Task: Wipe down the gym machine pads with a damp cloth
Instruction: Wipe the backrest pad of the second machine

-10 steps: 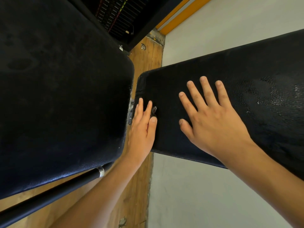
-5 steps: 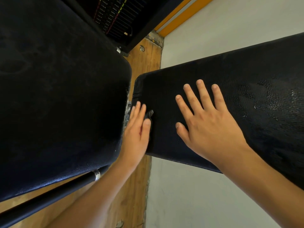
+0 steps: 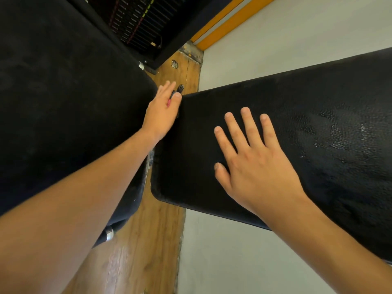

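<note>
Currently, right hand (image 3: 254, 172) rests flat on right pad (image 3: 318, 145), fingers spread, gripping nothing. Left hand (image 3: 163, 111) lies between right pad and left pad (image 3: 63, 102), fingers straight; hold indeterminate.

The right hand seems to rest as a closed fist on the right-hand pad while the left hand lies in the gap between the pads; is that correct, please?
Not quite: the head view shows the right hand lying flat with fingers spread on the right-hand pad; the left hand does lie in the gap.
</note>
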Motion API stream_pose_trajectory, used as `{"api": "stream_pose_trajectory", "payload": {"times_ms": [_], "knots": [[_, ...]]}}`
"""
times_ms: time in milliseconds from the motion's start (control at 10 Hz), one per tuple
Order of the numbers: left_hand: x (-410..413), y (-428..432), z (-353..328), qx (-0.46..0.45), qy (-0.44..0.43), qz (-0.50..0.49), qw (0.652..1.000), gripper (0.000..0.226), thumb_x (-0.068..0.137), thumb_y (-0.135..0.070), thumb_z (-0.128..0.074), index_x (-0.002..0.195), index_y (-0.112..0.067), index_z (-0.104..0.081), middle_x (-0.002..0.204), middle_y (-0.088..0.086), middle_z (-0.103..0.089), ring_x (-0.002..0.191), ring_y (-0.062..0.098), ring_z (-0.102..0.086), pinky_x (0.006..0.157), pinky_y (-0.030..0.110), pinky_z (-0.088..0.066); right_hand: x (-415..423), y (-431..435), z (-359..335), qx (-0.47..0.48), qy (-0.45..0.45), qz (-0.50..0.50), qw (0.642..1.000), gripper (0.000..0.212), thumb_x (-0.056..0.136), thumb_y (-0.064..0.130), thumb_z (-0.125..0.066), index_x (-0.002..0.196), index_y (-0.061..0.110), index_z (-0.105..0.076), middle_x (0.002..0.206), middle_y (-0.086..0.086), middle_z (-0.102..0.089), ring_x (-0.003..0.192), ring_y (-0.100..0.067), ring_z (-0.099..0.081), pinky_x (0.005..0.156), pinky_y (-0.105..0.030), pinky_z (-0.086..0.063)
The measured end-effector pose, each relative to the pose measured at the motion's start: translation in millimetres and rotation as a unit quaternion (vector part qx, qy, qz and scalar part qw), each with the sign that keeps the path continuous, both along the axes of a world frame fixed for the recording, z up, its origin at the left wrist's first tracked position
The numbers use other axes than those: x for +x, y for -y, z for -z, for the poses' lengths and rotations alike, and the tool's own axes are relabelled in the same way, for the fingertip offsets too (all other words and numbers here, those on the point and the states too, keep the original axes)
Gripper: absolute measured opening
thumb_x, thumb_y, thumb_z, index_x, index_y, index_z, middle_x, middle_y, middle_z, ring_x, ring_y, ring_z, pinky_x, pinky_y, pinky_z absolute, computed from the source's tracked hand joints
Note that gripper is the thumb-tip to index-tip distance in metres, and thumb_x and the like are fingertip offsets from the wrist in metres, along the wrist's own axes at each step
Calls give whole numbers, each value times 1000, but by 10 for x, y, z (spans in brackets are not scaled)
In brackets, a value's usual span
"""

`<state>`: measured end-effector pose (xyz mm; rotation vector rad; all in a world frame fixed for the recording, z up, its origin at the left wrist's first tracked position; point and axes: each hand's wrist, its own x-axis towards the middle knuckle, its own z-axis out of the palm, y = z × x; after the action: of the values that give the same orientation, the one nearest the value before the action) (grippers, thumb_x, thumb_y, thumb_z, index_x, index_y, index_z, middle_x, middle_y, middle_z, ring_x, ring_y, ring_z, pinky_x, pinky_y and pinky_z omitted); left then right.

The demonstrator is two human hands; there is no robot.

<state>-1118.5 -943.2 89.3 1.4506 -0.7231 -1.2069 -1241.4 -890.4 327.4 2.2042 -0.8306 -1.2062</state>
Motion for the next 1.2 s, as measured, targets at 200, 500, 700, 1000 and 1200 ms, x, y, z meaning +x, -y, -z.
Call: {"api": "stream_pose_trajectory", "payload": {"times_ms": [200, 500, 700, 1000, 1200], "knots": [[-268, -508, -28, 9, 32, -16, 999, 52, 111, -38, -31, 162, -25, -25, 169, -8, -20, 155, 4, -9, 125, 32, -11, 0, -12, -2, -1, -2, 2, 1000, 74, 102, 56, -4, 163, 14, 4, 169, -20, 10, 155, -43, 16, 124, -61, 3], [-751, -1462, -47, 2, 54, -17, 998, 51, 113, -37, -30, 160, -29, -16, 169, -16, -7, 155, -3, 1, 125, 29, -10, 4, -8, -1, -1, -4, 4, 1000, 74, 102, 56, -3, 163, 15, 5, 169, -20, 10, 155, -43, 17, 124, -60, 2], [-498, -1120, 13, -15, 152, 31, 988, 51, 112, -33, -26, 162, -22, -20, 171, -1, -7, 157, 12, 2, 127, 42, 2, 28, -16, 1, -3, -3, 1, 1000, 74, 102, 56, -2, 163, 15, 3, 170, -20, 8, 155, -42, 15, 125, -60, 3], [-515, -1314, 43, 16, 238, 71, 969, 56, 110, -40, -14, 162, -20, -19, 171, 1, -16, 157, 14, -13, 125, 40, 5, 3, -28, 8, -9, -8, -4, 1000, 73, 102, 55, -2, 163, 15, 6, 170, -20, 10, 155, -43, 16, 125, -60, 2], [-777, -1853, -51, 51, 230, 76, 969, 57, 108, -45, -11, 160, -22, -17, 168, -2, -18, 156, 12, -18, 126, 38, 2, -2, -10, 17, -6, -3, -3, 1000, 74, 102, 57, -1, 163, 16, 5, 170, -18, 10, 155, -42, 16, 125, -59, 1]]}}
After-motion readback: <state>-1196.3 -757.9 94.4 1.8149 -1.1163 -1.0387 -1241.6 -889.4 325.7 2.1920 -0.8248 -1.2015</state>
